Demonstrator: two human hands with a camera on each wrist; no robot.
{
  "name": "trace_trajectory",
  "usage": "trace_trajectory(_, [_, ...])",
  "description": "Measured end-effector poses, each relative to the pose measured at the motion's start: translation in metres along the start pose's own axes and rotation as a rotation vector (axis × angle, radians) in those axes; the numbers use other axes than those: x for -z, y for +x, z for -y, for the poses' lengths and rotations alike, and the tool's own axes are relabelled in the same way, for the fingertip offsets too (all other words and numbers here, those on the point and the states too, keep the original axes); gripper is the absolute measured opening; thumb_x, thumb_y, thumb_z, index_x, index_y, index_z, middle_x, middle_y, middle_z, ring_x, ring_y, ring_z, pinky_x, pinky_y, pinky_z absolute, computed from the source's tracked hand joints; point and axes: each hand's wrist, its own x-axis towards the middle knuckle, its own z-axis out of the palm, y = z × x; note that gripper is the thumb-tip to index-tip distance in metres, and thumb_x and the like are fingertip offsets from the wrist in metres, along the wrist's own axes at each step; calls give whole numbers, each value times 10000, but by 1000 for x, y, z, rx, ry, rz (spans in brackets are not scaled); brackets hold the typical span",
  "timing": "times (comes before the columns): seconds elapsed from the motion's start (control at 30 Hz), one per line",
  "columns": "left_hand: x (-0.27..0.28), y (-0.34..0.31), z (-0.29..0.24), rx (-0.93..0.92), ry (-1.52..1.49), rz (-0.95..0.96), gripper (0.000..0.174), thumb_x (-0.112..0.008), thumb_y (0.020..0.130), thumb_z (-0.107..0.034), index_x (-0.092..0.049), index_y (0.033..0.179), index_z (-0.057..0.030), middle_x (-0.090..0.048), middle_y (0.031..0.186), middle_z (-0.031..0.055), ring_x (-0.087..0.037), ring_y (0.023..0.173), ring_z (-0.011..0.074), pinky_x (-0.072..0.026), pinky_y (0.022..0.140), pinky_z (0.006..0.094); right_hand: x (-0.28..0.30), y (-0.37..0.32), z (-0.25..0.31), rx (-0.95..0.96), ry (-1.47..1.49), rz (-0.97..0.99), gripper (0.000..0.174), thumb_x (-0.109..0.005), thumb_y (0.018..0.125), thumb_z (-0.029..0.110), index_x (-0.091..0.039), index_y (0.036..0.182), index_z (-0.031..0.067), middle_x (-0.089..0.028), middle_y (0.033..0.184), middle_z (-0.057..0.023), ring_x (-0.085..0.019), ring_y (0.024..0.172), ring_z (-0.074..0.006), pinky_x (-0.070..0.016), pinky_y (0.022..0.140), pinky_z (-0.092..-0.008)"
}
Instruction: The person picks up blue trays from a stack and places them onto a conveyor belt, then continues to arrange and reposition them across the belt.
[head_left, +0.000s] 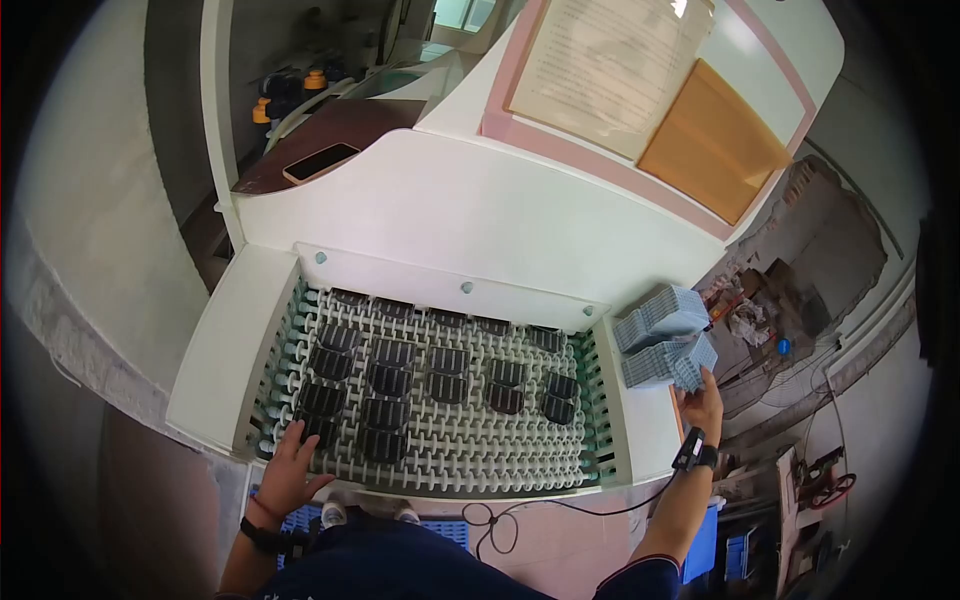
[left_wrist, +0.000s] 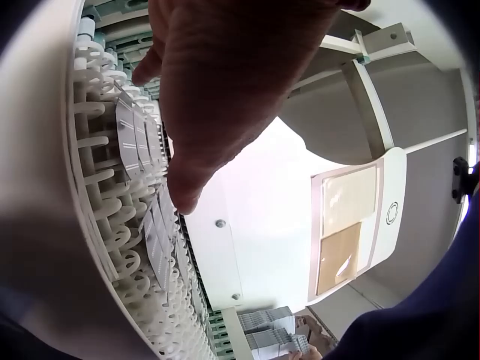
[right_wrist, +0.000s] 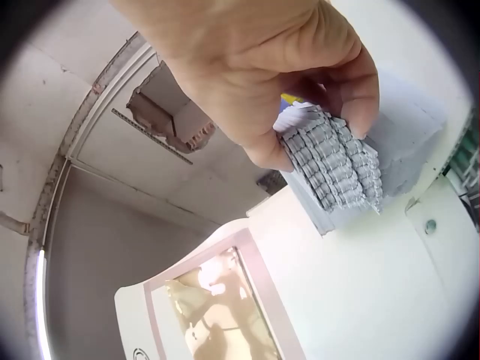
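Dark plates with pale stripes [head_left: 384, 445] lie in rows on a bed of white ringed rollers [head_left: 480, 455]. My left hand [head_left: 285, 478] is over the bed's front left corner, its fingertips right at the nearest plate. In the left wrist view, that hand's thumb and fingers extend and hold nothing. At the right side my right hand [head_left: 703, 406] pinches a small bundle of blue-grey ridged pieces [right_wrist: 330, 161] between thumb and fingers. Larger stacks of the same blue-grey pieces [head_left: 672, 312] stand beside and behind it on the white side ledge [head_left: 645, 440].
A white machine housing [head_left: 470, 200] rises behind the rollers, with papers [head_left: 610, 70] on its sloped cover. A phone [head_left: 321, 162] lies on the dark red shelf at the back left. A black cable [head_left: 570, 507] runs from the right wrist past the front edge.
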Motion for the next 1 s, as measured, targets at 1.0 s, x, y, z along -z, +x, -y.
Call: trace_trajectory(1.0, [-26, 13, -10, 461, -2020, 94, 459, -275, 965, -333, -366, 1301, -34, -491, 1236, 124, -496, 1127, 241, -384, 975, 376, -167, -214, -464, 523, -1302, 1215, 497, -547, 861, 220, -365, 1229, -60, -522, 1112, -228, -509, 1047, -313, -400, 898, -393])
